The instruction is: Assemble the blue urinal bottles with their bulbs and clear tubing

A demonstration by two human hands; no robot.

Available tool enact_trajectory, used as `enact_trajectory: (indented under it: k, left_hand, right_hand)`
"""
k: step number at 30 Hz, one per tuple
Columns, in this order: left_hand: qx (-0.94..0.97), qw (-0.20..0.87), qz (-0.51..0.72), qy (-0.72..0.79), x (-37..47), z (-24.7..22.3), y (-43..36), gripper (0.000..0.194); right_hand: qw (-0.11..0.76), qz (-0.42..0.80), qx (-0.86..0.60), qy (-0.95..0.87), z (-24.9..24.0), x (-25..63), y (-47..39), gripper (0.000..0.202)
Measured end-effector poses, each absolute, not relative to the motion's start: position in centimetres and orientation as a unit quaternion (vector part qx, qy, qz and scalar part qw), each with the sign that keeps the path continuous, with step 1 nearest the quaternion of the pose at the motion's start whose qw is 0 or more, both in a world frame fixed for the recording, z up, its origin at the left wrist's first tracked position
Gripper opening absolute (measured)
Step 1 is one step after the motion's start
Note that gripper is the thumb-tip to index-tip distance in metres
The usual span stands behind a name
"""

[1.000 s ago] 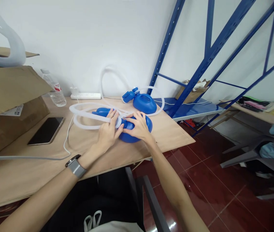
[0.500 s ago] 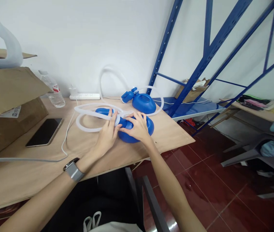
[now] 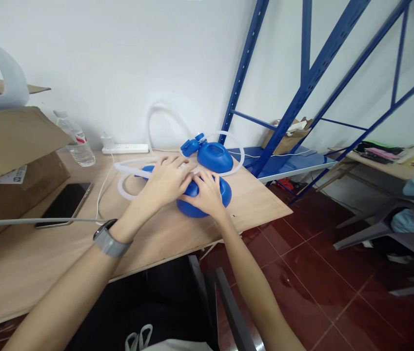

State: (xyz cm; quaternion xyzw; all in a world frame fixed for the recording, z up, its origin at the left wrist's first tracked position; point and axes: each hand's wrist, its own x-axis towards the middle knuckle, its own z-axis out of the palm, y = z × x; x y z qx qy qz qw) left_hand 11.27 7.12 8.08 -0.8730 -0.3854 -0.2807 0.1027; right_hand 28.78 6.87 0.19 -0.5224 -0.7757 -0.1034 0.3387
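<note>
A blue plastic urinal bottle (image 3: 226, 191) lies near the table's front edge. My right hand (image 3: 207, 193) is closed on it around the neck, thumb and fingers on either side. My left hand (image 3: 170, 178) arches over the neck from the left, fingers curled around the hose's joint, which is hidden under them. The white ribbed hose (image 3: 120, 185) loops out to the left on the tabletop. Behind my left wrist, part of a blue mouthpiece (image 3: 147, 168) shows. A second blue urinal bottle (image 3: 214, 157) with its own hose sits just behind.
On the wooden table (image 3: 148, 243) are a phone (image 3: 66, 202), a water bottle (image 3: 78, 144), a power strip (image 3: 129, 148) and an open cardboard box (image 3: 16, 146). A grey cable crosses the left side. Blue metal shelving (image 3: 245, 63) stands at the right, beyond the table's corner.
My left hand has rolled over the top of the hose joint, back of the hand now upward, covering it. My right hand keeps its grip on the bottle. The view has shifted slightly.
</note>
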Motion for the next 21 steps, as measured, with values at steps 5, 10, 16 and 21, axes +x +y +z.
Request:
enact_trajectory:
  k: [5, 10, 16, 21]
  left_hand:
    - [-0.865, 0.053, -0.244, -0.436, 11.0, 6.7, 8.1, 0.037]
    - [-0.854, 0.056, -0.204, -0.475, 10.8, 6.8, 7.3, 0.036]
    - [-0.848, 0.027, -0.202, -0.490, 11.2, 7.2, 7.4, 0.040]
    - [-0.823, 0.009, -0.205, -0.530, 11.5, 7.5, 7.4, 0.031]
  right_hand:
    - [0.367, -0.065, -0.526, -0.764, 0.2, 28.7, 6.7, 0.069]
    - [0.370, -0.073, -0.523, -0.764, 0.0, 29.0, 6.7, 0.088]
    - [0.327, -0.093, -0.513, -0.788, 0.4, 29.1, 6.3, 0.049]
    - [0.311, -0.100, -0.514, -0.793, 0.7, 29.1, 6.1, 0.054]
